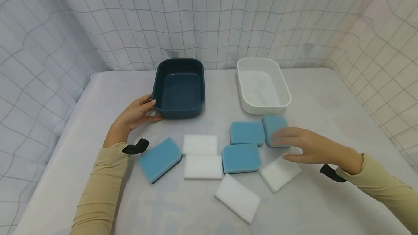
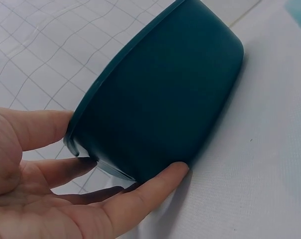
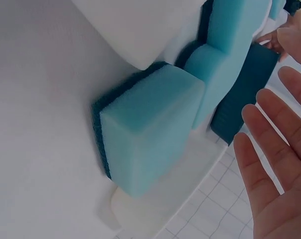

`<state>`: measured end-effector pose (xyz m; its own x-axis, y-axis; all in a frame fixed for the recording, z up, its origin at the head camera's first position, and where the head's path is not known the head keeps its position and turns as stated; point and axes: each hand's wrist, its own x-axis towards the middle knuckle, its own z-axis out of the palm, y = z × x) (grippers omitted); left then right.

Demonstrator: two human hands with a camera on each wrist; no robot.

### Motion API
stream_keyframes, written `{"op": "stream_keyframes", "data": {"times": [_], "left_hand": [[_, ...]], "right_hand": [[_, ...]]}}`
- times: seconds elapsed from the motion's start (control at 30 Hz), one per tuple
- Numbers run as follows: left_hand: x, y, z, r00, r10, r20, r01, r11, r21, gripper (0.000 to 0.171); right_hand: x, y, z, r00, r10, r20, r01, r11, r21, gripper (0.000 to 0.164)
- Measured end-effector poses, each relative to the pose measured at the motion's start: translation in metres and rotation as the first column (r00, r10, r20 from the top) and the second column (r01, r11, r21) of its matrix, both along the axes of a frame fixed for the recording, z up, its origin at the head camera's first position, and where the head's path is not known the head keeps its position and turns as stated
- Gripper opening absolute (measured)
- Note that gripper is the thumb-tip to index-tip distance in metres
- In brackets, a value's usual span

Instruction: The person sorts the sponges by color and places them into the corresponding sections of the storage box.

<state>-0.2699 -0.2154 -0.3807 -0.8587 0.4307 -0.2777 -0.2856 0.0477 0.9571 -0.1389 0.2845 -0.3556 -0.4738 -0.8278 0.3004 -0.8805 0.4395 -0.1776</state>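
Note:
My left hand (image 1: 136, 112) holds the near left corner of a dark blue plastic bin (image 1: 179, 114). In the left wrist view, one finger meets the bin's rim and another lies low on its wall (image 2: 160, 99). Over on the right, my right hand (image 1: 303, 144) hovers with fingers spread and nothing in them. Its blurred fingertips overlap a blue sponge (image 1: 273, 123) in the head view. The right wrist view shows that sponge (image 3: 150, 114) with a dark scouring layer underneath, apart from the fingers (image 3: 259, 174). Under the hand lies a white sponge block (image 1: 277, 175).
A white bin (image 1: 266, 110) stands behind the right-hand sponges. More blue sponges (image 1: 247, 132) (image 1: 241, 158) (image 1: 160, 159) and white blocks (image 1: 200, 144) (image 1: 203, 167) (image 1: 237, 198) lie across the white-covered table (image 1: 147, 206). Checked cloth (image 1: 215, 17) hangs around the back and sides.

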Motion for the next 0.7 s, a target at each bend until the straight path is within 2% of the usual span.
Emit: {"op": "stream_keyframes", "data": {"times": [0.23, 0.43, 0.7], "left_hand": [[0.005, -0.009, -0.003, 1.000, 0.010, -0.009, -0.009, 1.000, 0.016, 0.068], [0.001, -0.001, -0.002, 1.000, -0.011, -0.012, 0.011, 0.999, 0.032, 0.069], [0.001, -0.002, -0.001, 1.000, 0.013, -0.004, -0.012, 1.000, 0.028, 0.067]], "right_hand": [[0.013, -0.004, -0.009, 0.998, 0.023, 0.054, -0.025, 0.999, 0.044, 0.040], [0.025, 0.005, -0.020, 0.996, -0.015, 0.090, 0.007, 0.996, 0.085, 0.054], [0.029, 0.007, -0.029, 0.984, -0.043, 0.170, 0.024, 0.993, 0.111, 0.042]]}}
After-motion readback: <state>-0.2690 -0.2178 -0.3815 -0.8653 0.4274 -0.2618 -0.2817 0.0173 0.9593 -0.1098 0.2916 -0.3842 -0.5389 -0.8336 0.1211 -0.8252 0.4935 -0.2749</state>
